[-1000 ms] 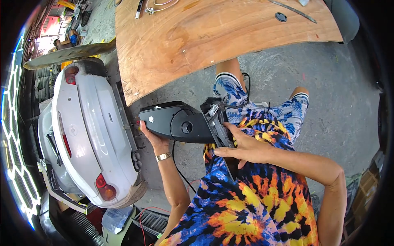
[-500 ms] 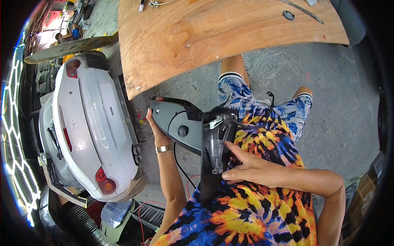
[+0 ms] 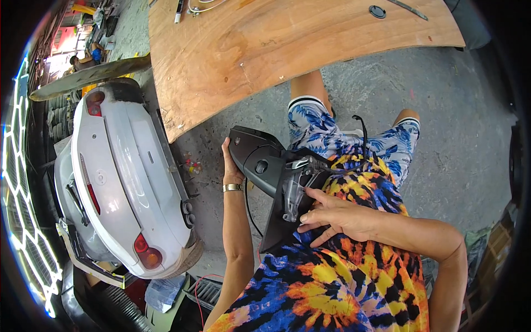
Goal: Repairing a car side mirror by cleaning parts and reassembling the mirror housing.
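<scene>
A black car side mirror (image 3: 260,154) rests against my body, its housing pointing to the far left. My left hand (image 3: 232,166) is wrapped round the outer end of the housing, with part of the fingers hidden behind it. A grey metal mounting bracket (image 3: 294,191) shows on the mirror's base, facing me. My right hand (image 3: 338,214) lies beside this bracket with fingers spread. One fingertip is at the bracket's edge, and I cannot tell if it presses on it. A black cable (image 3: 251,213) hangs below the housing.
A wooden board table (image 3: 221,72) stands ahead, with a marker (image 3: 179,12), a round black piece (image 3: 377,11) and a thin metal strip (image 3: 409,8) on it. To the left is a white car (image 3: 119,182). Another person (image 3: 83,62) is far off at upper left.
The mirror and my left hand have shifted right, and the housing has turned a little. My right hand's fingers have spread further apart beside the bracket. The whole view has tilted slightly.
</scene>
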`<state>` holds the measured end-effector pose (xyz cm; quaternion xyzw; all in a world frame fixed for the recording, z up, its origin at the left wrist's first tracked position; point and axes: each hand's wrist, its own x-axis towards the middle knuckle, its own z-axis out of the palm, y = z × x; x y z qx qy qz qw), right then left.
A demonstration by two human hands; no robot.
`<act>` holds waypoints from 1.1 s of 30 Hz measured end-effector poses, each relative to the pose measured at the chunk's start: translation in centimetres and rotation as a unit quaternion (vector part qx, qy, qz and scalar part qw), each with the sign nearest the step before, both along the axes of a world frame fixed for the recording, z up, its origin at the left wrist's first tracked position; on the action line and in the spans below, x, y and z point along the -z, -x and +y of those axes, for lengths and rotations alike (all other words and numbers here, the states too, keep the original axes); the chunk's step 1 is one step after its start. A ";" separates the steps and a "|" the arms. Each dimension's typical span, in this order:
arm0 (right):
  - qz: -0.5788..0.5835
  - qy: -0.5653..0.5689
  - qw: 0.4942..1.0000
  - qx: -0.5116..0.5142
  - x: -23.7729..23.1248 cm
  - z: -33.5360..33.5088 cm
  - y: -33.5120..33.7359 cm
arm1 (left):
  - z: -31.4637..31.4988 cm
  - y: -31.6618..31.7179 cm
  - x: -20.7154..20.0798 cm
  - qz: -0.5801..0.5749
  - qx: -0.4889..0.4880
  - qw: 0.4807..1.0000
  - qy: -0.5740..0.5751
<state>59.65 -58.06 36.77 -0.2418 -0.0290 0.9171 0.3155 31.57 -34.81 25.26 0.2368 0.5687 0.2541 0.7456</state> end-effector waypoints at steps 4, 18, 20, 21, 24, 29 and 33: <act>0.001 -0.011 1.000 -0.007 0.6 0.3 0.0 | 0.3 -0.4 1.6 0.003 0.021 1.000 0.015; -0.556 -0.388 0.702 0.218 7.2 5.4 -0.7 | 0.3 0.6 4.3 -0.061 0.054 0.995 0.052; -0.536 -0.404 0.720 0.177 12.3 6.3 0.2 | -0.5 -1.5 3.4 -0.060 0.057 0.995 0.060; -0.511 -0.422 0.737 0.131 14.1 6.5 0.5 | -1.4 -2.8 3.0 -0.058 0.055 0.994 0.069; -0.315 -0.372 0.873 0.001 14.1 7.6 -0.2 | -3.2 -5.1 0.5 -0.042 0.035 0.995 0.078; -0.371 -0.367 0.850 0.064 12.7 7.4 1.8 | -3.3 -6.3 -1.0 0.049 -0.009 0.995 0.086; -0.387 -0.337 0.853 0.098 8.9 7.2 1.2 | -3.7 -5.5 -1.5 0.015 0.001 0.996 0.093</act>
